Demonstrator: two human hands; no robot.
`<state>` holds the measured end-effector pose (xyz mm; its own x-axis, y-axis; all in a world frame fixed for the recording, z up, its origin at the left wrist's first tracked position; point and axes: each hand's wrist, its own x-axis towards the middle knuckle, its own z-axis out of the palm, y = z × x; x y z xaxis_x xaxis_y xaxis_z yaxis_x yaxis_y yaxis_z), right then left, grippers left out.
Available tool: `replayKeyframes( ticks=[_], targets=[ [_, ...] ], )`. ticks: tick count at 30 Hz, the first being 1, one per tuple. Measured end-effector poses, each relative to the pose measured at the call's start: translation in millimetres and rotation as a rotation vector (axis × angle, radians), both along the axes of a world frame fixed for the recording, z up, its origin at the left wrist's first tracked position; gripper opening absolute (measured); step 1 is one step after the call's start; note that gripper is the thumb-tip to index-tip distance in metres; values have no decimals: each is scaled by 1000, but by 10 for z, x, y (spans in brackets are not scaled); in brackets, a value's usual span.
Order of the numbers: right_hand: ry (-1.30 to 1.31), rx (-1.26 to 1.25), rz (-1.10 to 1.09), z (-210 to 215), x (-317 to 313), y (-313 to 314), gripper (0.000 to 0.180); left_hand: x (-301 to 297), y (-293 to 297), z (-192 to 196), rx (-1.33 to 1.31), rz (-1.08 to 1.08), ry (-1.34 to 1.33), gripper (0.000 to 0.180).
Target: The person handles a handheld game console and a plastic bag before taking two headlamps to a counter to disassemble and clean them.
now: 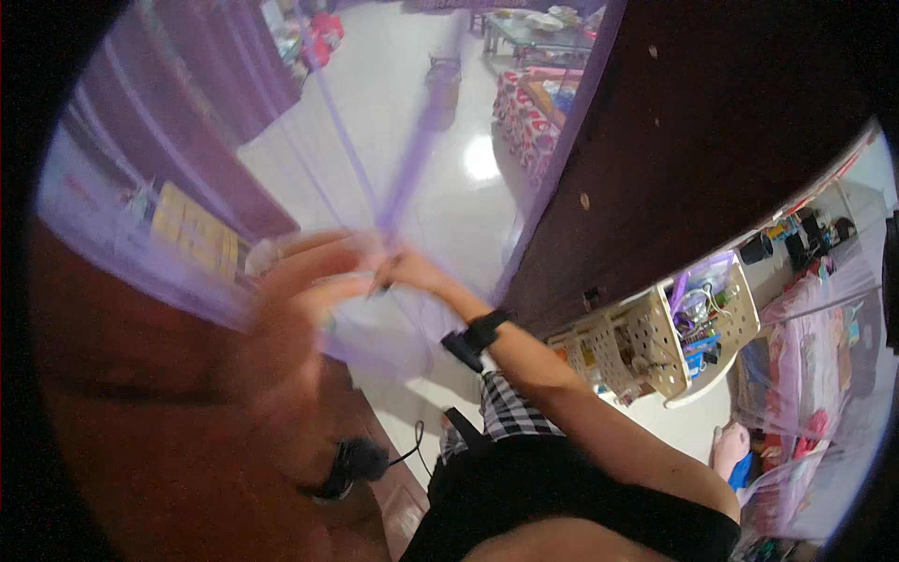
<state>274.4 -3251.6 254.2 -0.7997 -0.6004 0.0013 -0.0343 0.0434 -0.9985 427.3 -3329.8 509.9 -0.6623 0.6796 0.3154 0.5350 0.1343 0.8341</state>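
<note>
A sheer purple curtain [421,169] hangs in front of me, drawn together into a narrow bunch where my hands meet. My right hand [415,269] is closed on this bunch, its fingers bent around the gathered cloth. Against the same spot, from the left, comes my left hand [314,272], smeared by motion; its fingers point toward the right hand, and whether they grip the cloth cannot be made out. Each wrist wears a black strap. Below the hands, a loose fold of the curtain spreads out, pale and thin.
A dark wooden panel [693,122] rises at the right. Beside it stands a cream basket rack [646,342] holding small items. Reddish-brown wood [112,375] fills the lower left. Beyond the curtain are a white tiled floor [375,103], a glass table [538,33] and a red-patterned cover [520,122].
</note>
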Motion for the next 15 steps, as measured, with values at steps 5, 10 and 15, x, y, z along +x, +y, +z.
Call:
replayKeyframes(
  ticks=[5,10,15],
  targets=[
    [59,115,720,584,58,-747,63,-1256,-840,-527,-613,527,-25,56],
    [-72,34,534,367,-1290,-377,72,-1638,-3212,-437,-705,1498,364,56],
    [-279,-9,418,585,-2463,-393,62,-1345,-3856,165,-429,2362,951,45]
  ],
)
